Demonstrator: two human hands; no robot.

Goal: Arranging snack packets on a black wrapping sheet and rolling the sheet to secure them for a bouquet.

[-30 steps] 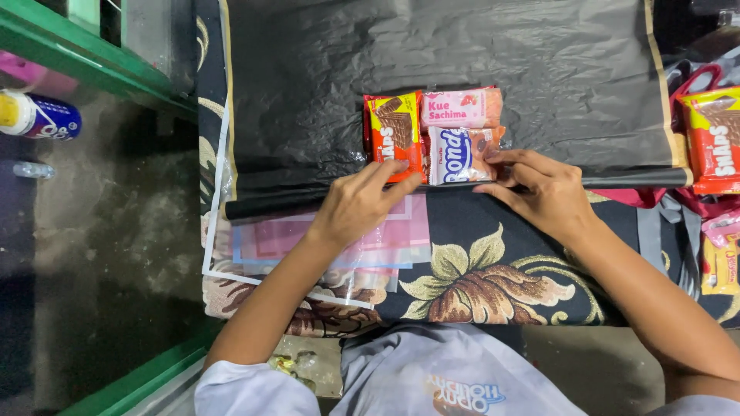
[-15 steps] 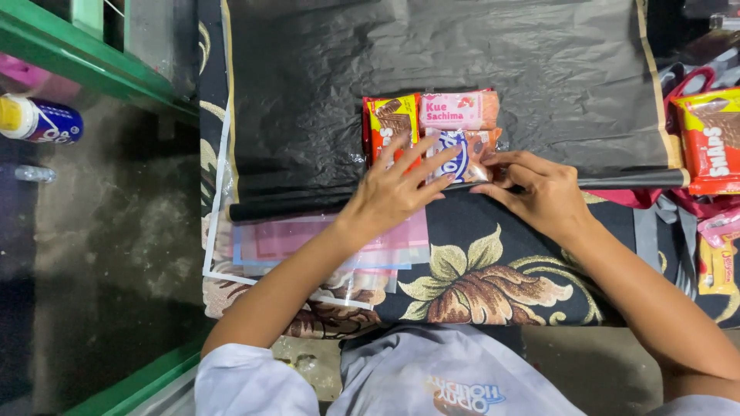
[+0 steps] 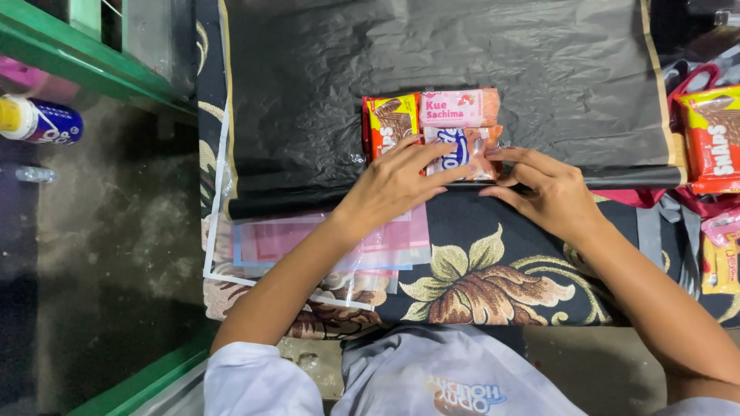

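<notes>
On black plastic sheet (image 3: 462, 54), over a floral cloth (image 3: 493, 277): three snack packets grouped at the rolled near edge.

Left hand (image 3: 393, 185), fingers spread and flat, pressing on the blue-and-white biscuit packet (image 3: 455, 150), gripping nothing; right hand (image 3: 547, 189), fingers loosely extended, touching that packet's right end and the sheet's rolled edge (image 3: 632, 177). Red-and-yellow wafer packet (image 3: 389, 123) just left, pink packet (image 3: 459, 108) just behind, all touching. Likely faults: packets sliding apart on slick plastic under uneven pressure; roll slackening if released; thin sheet tearing at packet corners. Clear sleeves (image 3: 324, 246) beneath left forearm, prone to shifting. More packets (image 3: 713, 139) at right.
</notes>
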